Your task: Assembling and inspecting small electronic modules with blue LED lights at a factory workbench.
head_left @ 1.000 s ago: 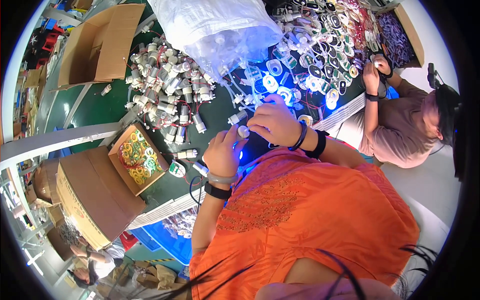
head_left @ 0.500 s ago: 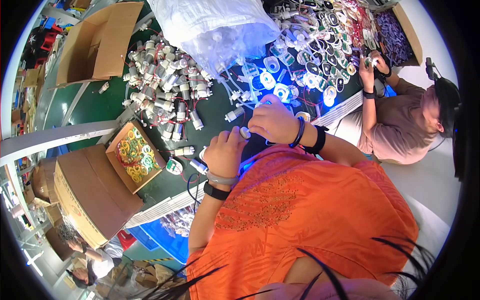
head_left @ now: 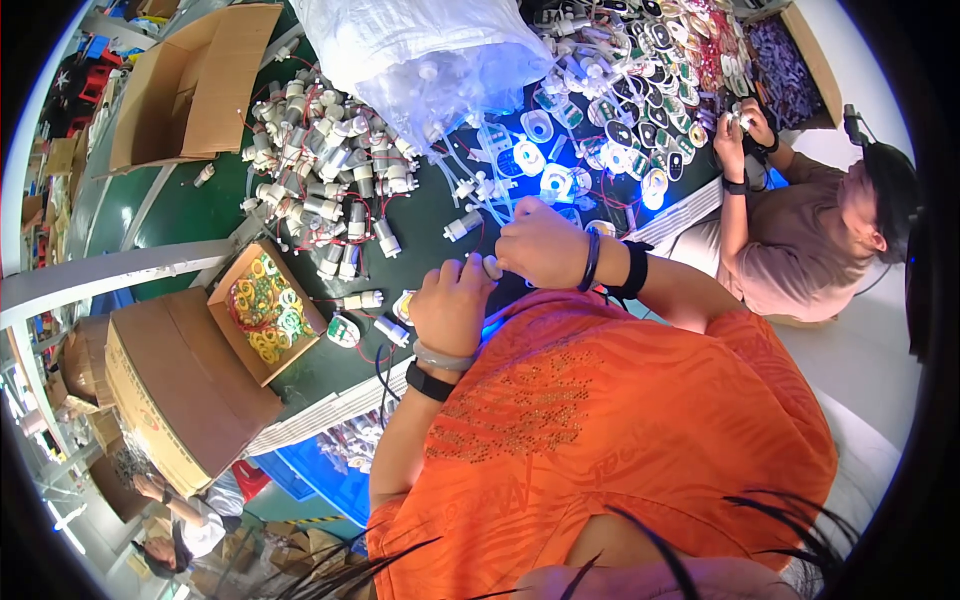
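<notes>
Close to the table edge, my left hand (head_left: 448, 308) and my right hand (head_left: 543, 247) meet with their fingers curled. Between the fingertips shows a small white round plastic part (head_left: 491, 267), gripped from both sides; the rest of it is hidden by my fingers. Left of my left hand lie a small motor pump with a white end (head_left: 390, 331), another motor pump (head_left: 362, 300) and a green circuit board in a white oval shell (head_left: 343, 331). Beyond my right hand, circuit boards glow with bright blue light (head_left: 556, 183).
A heap of motor pumps (head_left: 325, 165) with red wires covers the far left. Behind stands a large white plastic bag (head_left: 420, 50) with clear tubing. Oval boards (head_left: 650, 110) pile up far right. A carton of coloured rings (head_left: 300, 352) sits left. A co-worker (head_left: 800, 230) works at the right.
Both hands stay together on the white part, with only a slight turn of the right wrist. The whole view has shifted a little.
</notes>
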### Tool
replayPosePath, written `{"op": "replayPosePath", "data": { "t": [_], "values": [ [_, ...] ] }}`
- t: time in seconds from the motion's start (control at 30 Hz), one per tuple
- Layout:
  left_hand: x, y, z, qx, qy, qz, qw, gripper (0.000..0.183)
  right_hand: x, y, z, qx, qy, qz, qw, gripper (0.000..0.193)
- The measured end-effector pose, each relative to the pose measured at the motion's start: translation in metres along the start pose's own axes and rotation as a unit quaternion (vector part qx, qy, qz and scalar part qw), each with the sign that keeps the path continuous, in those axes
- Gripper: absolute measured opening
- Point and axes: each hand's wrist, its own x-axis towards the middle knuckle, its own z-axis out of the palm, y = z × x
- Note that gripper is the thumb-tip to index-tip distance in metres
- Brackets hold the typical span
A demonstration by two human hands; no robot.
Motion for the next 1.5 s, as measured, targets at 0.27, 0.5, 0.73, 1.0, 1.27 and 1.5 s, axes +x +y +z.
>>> {"op": "replayPosePath", "data": {
  "t": [0.27, 0.5, 0.73, 1.0, 1.27, 1.5],
  "values": [
    [0.001, -0.006, 0.007, -0.024, 0.034, -0.001, 0.999, 0.037, 0.009, -0.005, 0.003, -0.023, -0.029, 0.011, 0.999, 0.013],
    [0.016, -0.011, 0.001, 0.044, 0.120, 0.048, 0.991, 0.028, 0.071, 0.022, -0.021, 0.161, -0.007, 0.120, 0.980, 0.063],
    [0.022, -0.004, -0.016, 0.078, 0.165, 0.099, 0.978, 0.034, 0.116, 0.031, 0.004, 0.467, -0.260, 0.019, 0.845, 0.055],
    [0.013, -0.018, -0.017, 0.039, 0.142, 0.105, 0.984, 0.033, 0.110, 0.021, -0.003, 0.553, -0.137, 0.003, 0.822, 0.030],
    [0.001, -0.022, -0.035, -0.211, 0.244, -0.032, 0.946, 0.025, 0.085, -0.005, -0.031, 0.512, 0.043, 0.091, 0.853, 0.025],
    [-0.001, -0.022, -0.036, -0.428, 0.146, -0.148, 0.879, 0.012, 0.070, -0.024, -0.041, 0.451, 0.007, 0.090, 0.888, 0.019]
  ]
}}
